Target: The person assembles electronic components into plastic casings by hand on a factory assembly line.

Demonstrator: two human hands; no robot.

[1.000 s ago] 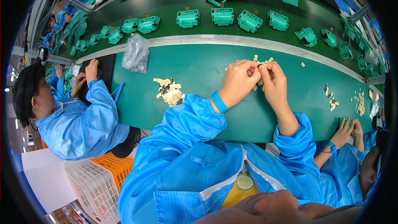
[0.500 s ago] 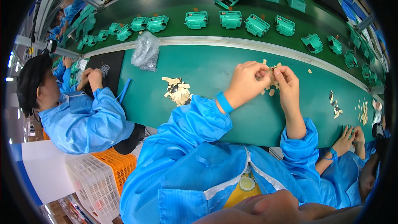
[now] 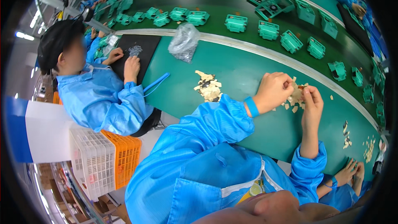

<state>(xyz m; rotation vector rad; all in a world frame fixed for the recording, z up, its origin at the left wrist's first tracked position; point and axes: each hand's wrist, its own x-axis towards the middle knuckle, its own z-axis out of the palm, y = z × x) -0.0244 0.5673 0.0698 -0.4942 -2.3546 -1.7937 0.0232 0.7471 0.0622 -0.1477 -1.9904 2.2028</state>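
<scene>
My left hand is held above the green worktop, its thumb and finger pinched together beside a pile of cream-coloured flat pieces. Just across from it my right hand is also closed in a pinch. A tiny brownish bit shows by its fingertips, too small to name. Whatever the left fingers hold is hidden. The pile lies under and between both hands, with several stray pieces around it. A second pile of cream and black pieces lies beyond my left sleeve.
Green plastic housings stand in a row on the conveyor belt behind a metal rail. A clear bag of small grey parts rests near it. Co-workers sit left and right. White and orange crates stand lower left.
The view has turned, so the table and belt appear farther right. My fingertips are slightly farther apart. The left co-worker's hands have separated.
</scene>
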